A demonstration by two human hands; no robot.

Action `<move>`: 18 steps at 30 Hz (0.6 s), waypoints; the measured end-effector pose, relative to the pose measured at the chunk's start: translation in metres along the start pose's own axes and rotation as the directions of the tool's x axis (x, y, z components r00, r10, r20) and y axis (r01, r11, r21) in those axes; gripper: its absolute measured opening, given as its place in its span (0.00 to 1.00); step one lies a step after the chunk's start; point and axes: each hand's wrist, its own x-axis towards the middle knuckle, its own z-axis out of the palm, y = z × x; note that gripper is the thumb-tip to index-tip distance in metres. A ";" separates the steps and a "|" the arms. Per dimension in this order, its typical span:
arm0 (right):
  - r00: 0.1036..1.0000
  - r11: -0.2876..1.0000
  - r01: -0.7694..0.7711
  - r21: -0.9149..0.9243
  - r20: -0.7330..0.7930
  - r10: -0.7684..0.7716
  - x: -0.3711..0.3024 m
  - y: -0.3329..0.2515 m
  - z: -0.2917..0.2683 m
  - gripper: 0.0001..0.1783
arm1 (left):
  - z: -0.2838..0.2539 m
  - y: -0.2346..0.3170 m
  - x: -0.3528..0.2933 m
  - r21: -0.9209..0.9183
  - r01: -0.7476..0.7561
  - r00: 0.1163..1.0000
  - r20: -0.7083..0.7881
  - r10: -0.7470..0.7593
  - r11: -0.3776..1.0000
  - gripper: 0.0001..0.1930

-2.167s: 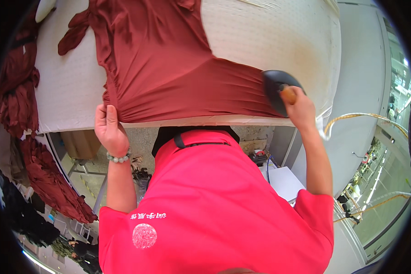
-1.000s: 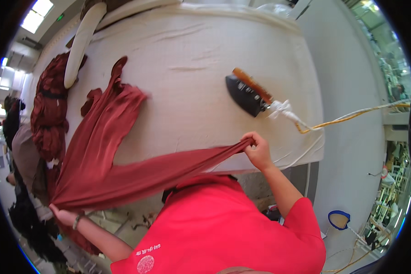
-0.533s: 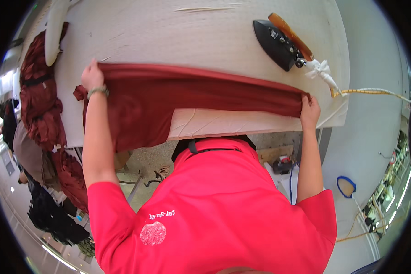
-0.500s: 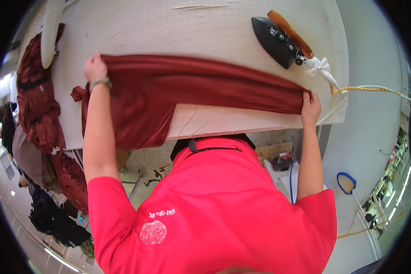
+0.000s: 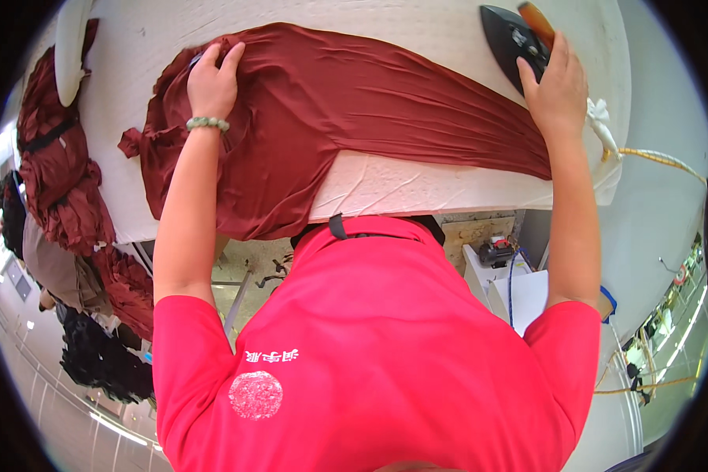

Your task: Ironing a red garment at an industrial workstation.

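Observation:
A dark red garment [image 5: 291, 118] lies spread on the white padded table [image 5: 417, 185], its long sleeve stretching right and its left part bunched in folds. Resting on the garment's upper left part is my left hand [image 5: 212, 85], thumb and forefinger apart; the other fingers are hard to make out. At the far right, my right hand [image 5: 557, 94] is over the iron's handle, thumb spread from the fingers. The black iron [image 5: 513, 38] has a brown handle [image 5: 535, 22], partly hidden by that hand. A closed grip on it does not show.
A white-wrapped fitting [image 5: 599, 118] and a yellowish cord [image 5: 661, 156] run right from the iron. More dark red garments [image 5: 63, 169] hang along the table's left edge, beneath a white curved arm [image 5: 69, 55]. A small machine [image 5: 495, 252] stands below the table.
My right hand has let go of the sleeve end and moved up to the iron. My left hand has shifted right on the garment, whose upper edge now lies farther away and looser.

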 end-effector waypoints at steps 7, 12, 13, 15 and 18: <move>0.553 0.883 -0.440 -0.163 0.725 0.410 0.055 -0.002 -0.011 0.26 | 0.002 -0.017 0.021 -0.159 -0.002 1.000 0.030 0.006 0.987 0.18; 0.760 0.687 -0.534 0.493 0.635 0.135 0.035 -0.061 -0.031 0.27 | 0.003 -0.018 0.029 -0.296 0.020 1.000 0.022 -0.014 0.955 0.15; 0.775 0.773 -0.416 0.479 0.631 0.026 0.025 -0.080 -0.039 0.28 | 0.002 -0.013 0.031 -0.331 0.018 0.999 0.044 -0.003 0.943 0.15; 0.730 0.905 -0.182 0.384 0.669 -0.138 0.008 -0.128 -0.046 0.31 | -0.003 -0.003 0.036 -0.354 -0.010 1.000 0.024 0.020 0.935 0.14; 0.507 0.899 0.095 0.428 0.756 -0.414 0.010 -0.198 -0.038 0.33 | -0.015 0.008 0.043 -0.382 -0.061 0.998 -0.022 0.057 0.922 0.14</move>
